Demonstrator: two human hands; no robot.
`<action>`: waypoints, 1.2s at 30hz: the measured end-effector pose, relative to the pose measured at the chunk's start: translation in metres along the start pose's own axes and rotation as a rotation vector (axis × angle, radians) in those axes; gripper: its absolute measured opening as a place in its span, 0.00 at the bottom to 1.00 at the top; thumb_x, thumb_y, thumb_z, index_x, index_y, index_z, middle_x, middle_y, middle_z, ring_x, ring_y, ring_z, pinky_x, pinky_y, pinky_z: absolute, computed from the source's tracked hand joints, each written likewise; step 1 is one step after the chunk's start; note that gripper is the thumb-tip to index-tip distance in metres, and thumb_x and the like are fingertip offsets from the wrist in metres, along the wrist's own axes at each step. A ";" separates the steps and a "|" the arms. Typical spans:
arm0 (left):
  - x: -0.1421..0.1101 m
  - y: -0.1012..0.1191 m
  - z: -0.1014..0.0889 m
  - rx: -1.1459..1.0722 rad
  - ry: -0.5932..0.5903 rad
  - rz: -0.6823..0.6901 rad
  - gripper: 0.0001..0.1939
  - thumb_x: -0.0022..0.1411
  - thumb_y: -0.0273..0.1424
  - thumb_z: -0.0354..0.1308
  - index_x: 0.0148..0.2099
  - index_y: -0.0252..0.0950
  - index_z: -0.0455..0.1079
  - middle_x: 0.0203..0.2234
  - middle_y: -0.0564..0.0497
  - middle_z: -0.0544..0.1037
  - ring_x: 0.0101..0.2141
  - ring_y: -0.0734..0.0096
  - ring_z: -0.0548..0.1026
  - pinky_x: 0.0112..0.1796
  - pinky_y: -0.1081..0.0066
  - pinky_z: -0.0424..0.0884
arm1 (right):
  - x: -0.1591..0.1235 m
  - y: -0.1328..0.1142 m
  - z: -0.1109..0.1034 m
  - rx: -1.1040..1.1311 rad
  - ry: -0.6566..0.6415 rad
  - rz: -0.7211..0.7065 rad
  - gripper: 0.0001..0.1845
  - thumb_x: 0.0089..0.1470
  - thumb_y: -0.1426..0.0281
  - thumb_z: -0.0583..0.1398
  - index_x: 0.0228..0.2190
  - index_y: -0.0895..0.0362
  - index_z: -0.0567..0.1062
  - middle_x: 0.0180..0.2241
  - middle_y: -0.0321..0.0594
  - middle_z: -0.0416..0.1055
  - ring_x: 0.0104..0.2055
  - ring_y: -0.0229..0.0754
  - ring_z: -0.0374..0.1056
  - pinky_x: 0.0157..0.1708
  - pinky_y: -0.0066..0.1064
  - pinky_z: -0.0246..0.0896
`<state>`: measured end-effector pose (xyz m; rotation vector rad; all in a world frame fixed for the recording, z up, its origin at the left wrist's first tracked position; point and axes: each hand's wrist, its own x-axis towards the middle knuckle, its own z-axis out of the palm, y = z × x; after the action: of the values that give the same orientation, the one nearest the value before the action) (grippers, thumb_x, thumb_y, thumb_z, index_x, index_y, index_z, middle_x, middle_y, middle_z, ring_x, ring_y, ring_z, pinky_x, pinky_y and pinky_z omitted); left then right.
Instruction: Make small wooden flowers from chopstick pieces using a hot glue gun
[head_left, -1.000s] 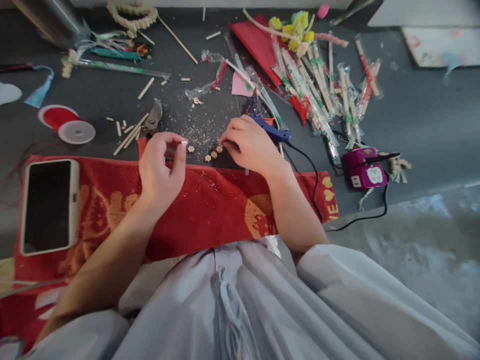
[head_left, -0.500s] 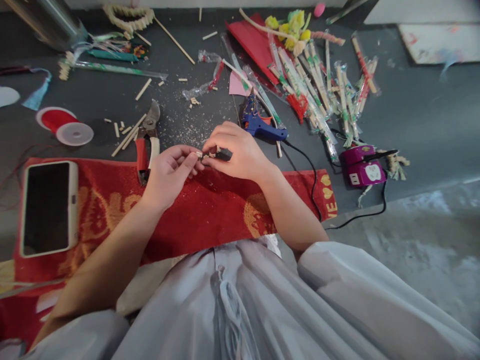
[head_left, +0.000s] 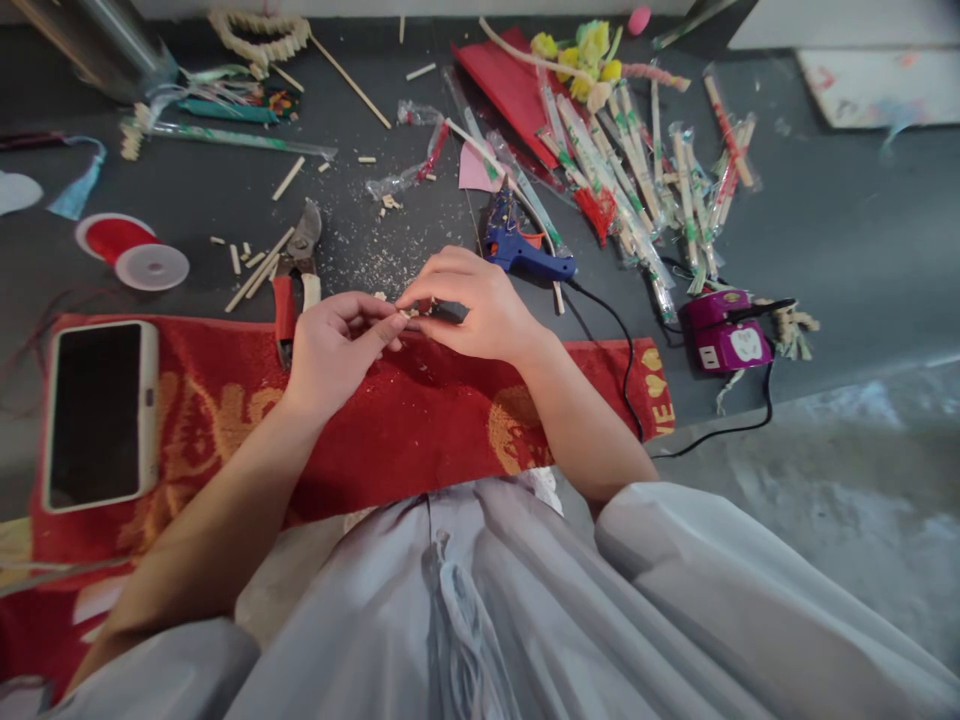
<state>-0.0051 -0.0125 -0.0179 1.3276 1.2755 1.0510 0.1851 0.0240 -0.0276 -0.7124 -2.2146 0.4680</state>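
My left hand (head_left: 334, 345) and my right hand (head_left: 472, 305) meet fingertip to fingertip over the far edge of a red towel (head_left: 420, 410). Both pinch a small cluster of pale wooden pieces (head_left: 411, 313) between them. The fingers of both hands are curled closed around it. A blue glue gun (head_left: 525, 250) lies on the dark table just beyond my right hand. Red-handled cutters (head_left: 294, 275) lie just left of my left hand.
A phone (head_left: 97, 410) rests on the towel's left end. A red ribbon spool (head_left: 127, 250) sits far left. Wrapped chopsticks (head_left: 645, 180) pile at the back right, next to a purple power socket (head_left: 727, 335) with a black cord. Wood bits and sawdust (head_left: 375, 262) litter the table.
My left hand moved right with a small wooden bit and met my right hand, which drew back from the table's wooden pieces. Both now pinch the cluster together.
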 end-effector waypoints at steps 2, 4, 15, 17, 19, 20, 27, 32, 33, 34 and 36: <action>-0.001 0.002 0.001 0.006 0.007 0.032 0.08 0.51 0.33 0.71 0.30 0.37 0.75 0.18 0.55 0.76 0.20 0.77 0.75 0.22 0.77 0.69 | 0.000 0.000 0.000 0.013 0.004 0.001 0.10 0.64 0.68 0.56 0.38 0.58 0.76 0.34 0.37 0.72 0.40 0.39 0.67 0.45 0.37 0.64; -0.002 0.003 0.001 0.046 0.031 0.071 0.05 0.51 0.29 0.69 0.31 0.36 0.76 0.20 0.55 0.77 0.21 0.77 0.76 0.24 0.78 0.71 | 0.000 0.000 0.000 0.023 0.018 -0.004 0.09 0.64 0.70 0.56 0.37 0.58 0.76 0.34 0.37 0.74 0.39 0.38 0.67 0.45 0.36 0.64; -0.009 0.000 0.000 0.287 0.122 0.218 0.00 0.56 0.27 0.65 0.33 0.36 0.77 0.22 0.54 0.80 0.24 0.77 0.77 0.26 0.78 0.70 | -0.001 0.004 0.004 0.043 0.051 -0.059 0.13 0.64 0.65 0.57 0.36 0.58 0.79 0.33 0.39 0.78 0.37 0.36 0.72 0.40 0.33 0.67; -0.009 0.001 0.000 0.303 0.118 0.243 0.01 0.57 0.27 0.64 0.33 0.36 0.77 0.22 0.55 0.79 0.24 0.76 0.77 0.26 0.77 0.70 | 0.000 0.005 0.004 0.062 0.064 -0.050 0.13 0.64 0.64 0.58 0.36 0.59 0.79 0.33 0.38 0.78 0.36 0.35 0.72 0.39 0.31 0.67; -0.010 0.002 -0.001 0.307 0.113 0.263 0.03 0.58 0.27 0.62 0.33 0.37 0.77 0.20 0.55 0.79 0.23 0.77 0.76 0.26 0.77 0.70 | 0.000 0.005 0.004 0.083 0.088 -0.051 0.12 0.63 0.65 0.59 0.35 0.59 0.80 0.32 0.38 0.79 0.35 0.35 0.72 0.39 0.31 0.67; -0.010 0.003 -0.001 0.302 0.115 0.266 0.03 0.59 0.27 0.62 0.33 0.36 0.77 0.20 0.55 0.78 0.23 0.77 0.76 0.26 0.78 0.70 | 0.000 0.005 0.004 0.091 0.097 -0.054 0.12 0.63 0.65 0.59 0.35 0.59 0.80 0.32 0.38 0.79 0.35 0.34 0.72 0.38 0.30 0.67; -0.010 0.009 0.000 0.272 0.109 0.136 0.05 0.62 0.30 0.60 0.33 0.37 0.75 0.20 0.55 0.78 0.22 0.77 0.75 0.27 0.77 0.70 | 0.000 0.006 0.004 0.050 0.078 -0.035 0.13 0.63 0.64 0.58 0.35 0.58 0.80 0.31 0.38 0.78 0.35 0.34 0.71 0.38 0.30 0.66; -0.007 0.006 0.001 0.253 0.109 0.074 0.03 0.58 0.29 0.63 0.31 0.37 0.76 0.18 0.55 0.77 0.20 0.77 0.73 0.25 0.76 0.68 | -0.003 0.009 0.008 -0.035 0.028 -0.056 0.14 0.66 0.65 0.55 0.37 0.58 0.79 0.33 0.39 0.77 0.37 0.37 0.70 0.40 0.33 0.66; -0.007 0.004 0.001 0.249 0.108 0.068 0.03 0.58 0.29 0.64 0.31 0.37 0.76 0.18 0.55 0.77 0.19 0.77 0.72 0.24 0.75 0.68 | -0.003 0.009 0.009 -0.051 0.023 -0.067 0.14 0.66 0.65 0.54 0.37 0.58 0.79 0.33 0.39 0.76 0.37 0.37 0.70 0.40 0.34 0.66; -0.006 0.004 0.001 0.246 0.105 0.065 0.03 0.57 0.29 0.64 0.30 0.38 0.76 0.18 0.55 0.76 0.19 0.77 0.72 0.24 0.75 0.67 | -0.003 0.009 0.010 -0.066 0.022 -0.078 0.14 0.66 0.66 0.54 0.37 0.58 0.79 0.33 0.39 0.76 0.37 0.37 0.70 0.40 0.34 0.65; -0.006 0.003 0.001 0.248 0.098 0.074 0.04 0.57 0.29 0.63 0.29 0.38 0.76 0.17 0.55 0.76 0.19 0.76 0.71 0.23 0.74 0.67 | -0.004 0.009 0.011 -0.093 0.028 -0.096 0.14 0.66 0.67 0.54 0.36 0.57 0.78 0.33 0.39 0.76 0.36 0.37 0.69 0.39 0.34 0.65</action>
<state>-0.0040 -0.0182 -0.0153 1.5351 1.4769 1.0445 0.1815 0.0271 -0.0416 -0.6533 -2.2445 0.3062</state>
